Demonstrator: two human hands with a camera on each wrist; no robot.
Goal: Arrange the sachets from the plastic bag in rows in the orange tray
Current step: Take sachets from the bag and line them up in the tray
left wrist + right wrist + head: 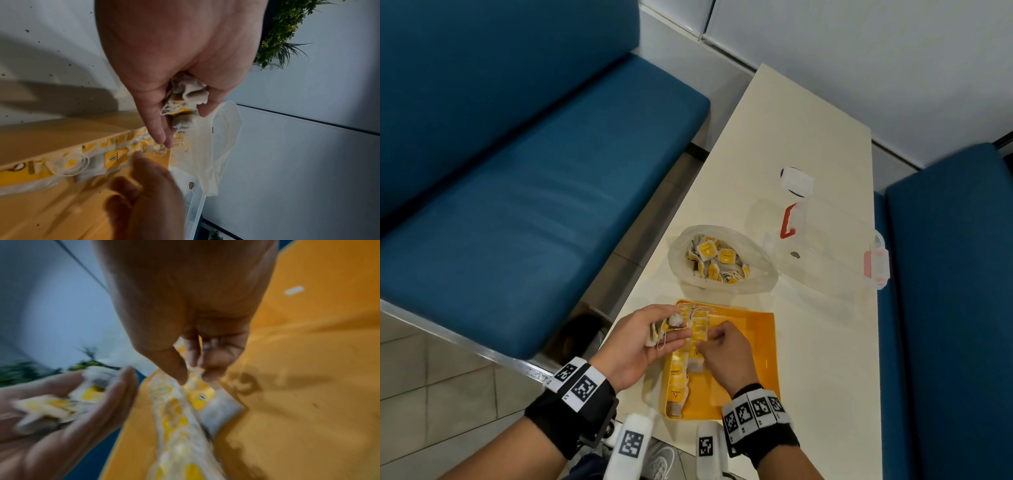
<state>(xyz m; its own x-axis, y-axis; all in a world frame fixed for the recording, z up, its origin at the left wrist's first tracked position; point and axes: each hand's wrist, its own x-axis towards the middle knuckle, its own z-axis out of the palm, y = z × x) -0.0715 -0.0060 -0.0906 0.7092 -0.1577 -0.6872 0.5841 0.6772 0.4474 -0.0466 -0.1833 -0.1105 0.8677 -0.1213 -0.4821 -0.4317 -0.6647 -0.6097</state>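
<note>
Pinching a tea sachet [202, 395] in your right hand [726, 353] over the orange tray [750, 346] while your left hand [640, 339] cups a spare bunch [185, 100], you risk its string snagging the laid row [681, 363] and dragging it crooked.

Orange tray [750, 342]; yellow-tagged sachets [717, 260] (white strings); blue seat [517, 178]; cream table [808, 144].

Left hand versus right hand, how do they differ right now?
The left hand lies palm up beside the orange tray, cupping a loose bunch of sachets; the right hand is knuckles up over the tray, pinching one sachet at the row. Both wear marker wristbands.
</note>
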